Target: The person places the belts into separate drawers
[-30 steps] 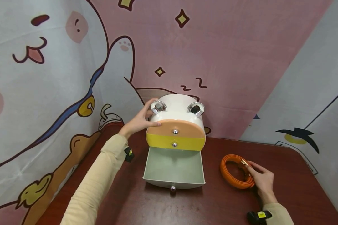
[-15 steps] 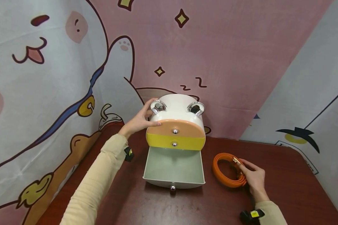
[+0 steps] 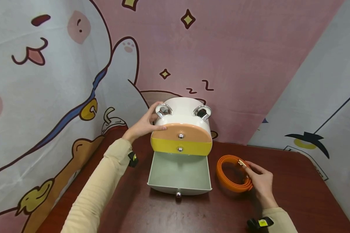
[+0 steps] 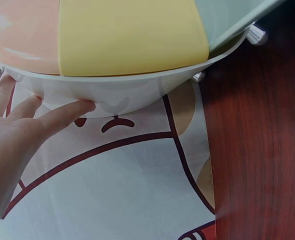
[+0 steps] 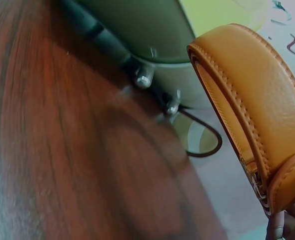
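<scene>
- Right hand [image 3: 261, 186] pinches coiled orange belt [image 3: 232, 173] at its buckle; belt has slid toward 9 o'clock across the counter [image 3: 294, 181], now just beside the open bottom drawer [image 3: 179, 173].
- Left hand [image 3: 143, 126], fingers relaxed, still steadies the drawer box [image 3: 182, 129].
- Judgement: belt nearly at the drawer.

- We wear long cream-beige sleeves [image 3: 99, 184] on both arms, reaching to the wrists.
- At each wrist sits a small black device with a yellow mark: left wrist device [image 3: 132, 159], right wrist device [image 3: 260, 223].
- Our hands are bare.
</scene>
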The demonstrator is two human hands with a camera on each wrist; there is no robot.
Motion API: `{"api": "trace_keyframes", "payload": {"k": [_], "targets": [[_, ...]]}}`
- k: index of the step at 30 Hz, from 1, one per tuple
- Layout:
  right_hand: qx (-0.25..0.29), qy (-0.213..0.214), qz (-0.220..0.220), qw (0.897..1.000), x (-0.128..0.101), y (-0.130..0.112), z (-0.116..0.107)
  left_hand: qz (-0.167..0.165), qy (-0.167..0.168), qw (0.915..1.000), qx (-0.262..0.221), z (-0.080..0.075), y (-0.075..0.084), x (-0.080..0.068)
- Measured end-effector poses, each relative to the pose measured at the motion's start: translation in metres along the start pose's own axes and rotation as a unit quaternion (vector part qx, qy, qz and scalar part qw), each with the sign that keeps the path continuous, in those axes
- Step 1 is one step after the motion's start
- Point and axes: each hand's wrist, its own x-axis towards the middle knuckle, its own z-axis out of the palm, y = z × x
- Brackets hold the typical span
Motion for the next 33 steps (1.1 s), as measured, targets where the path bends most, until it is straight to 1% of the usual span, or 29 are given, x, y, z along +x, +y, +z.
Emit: {"api": "trace_keyframes", "payload": {"k": [2, 7, 13, 19, 26, 29, 33], "targets": [[-0.010, -0.004, -0.009, 1.000, -0.002, -0.004, 0.002, -0.001, 0.001, 1.0000, 0.002, 0.000, 0.000, 0.000], [-0.007, -0.026, -0.028, 0.999, -0.009, -0.014, 0.006, 0.000, 0.001, 1.0000, 0.002, 0.000, 0.000, -0.001], [0.002, -0.043, -0.031, 0.999, -0.018, -0.022, 0.010, 0.001, -0.002, 1.0000, -0.001, 0.001, 0.000, 0.000], [-0.012, -0.056, -0.042, 0.997, -0.021, -0.026, 0.017, 0.000, 0.000, 1.0000, 0.003, 0.000, 0.001, -0.001], [0.005, -0.077, -0.023, 0.997, -0.023, -0.031, 0.029, 0.000, 0.000, 1.0000, -0.001, 0.000, -0.001, -0.001], [0.004, -0.079, -0.026, 0.997, -0.026, -0.031, 0.035, -0.004, 0.000, 1.0000, 0.000, 0.001, 0.002, -0.002], [0.000, -0.081, -0.033, 0.996, -0.029, -0.031, 0.043, -0.007, -0.002, 1.0000, -0.004, 0.003, 0.012, -0.005]]}}
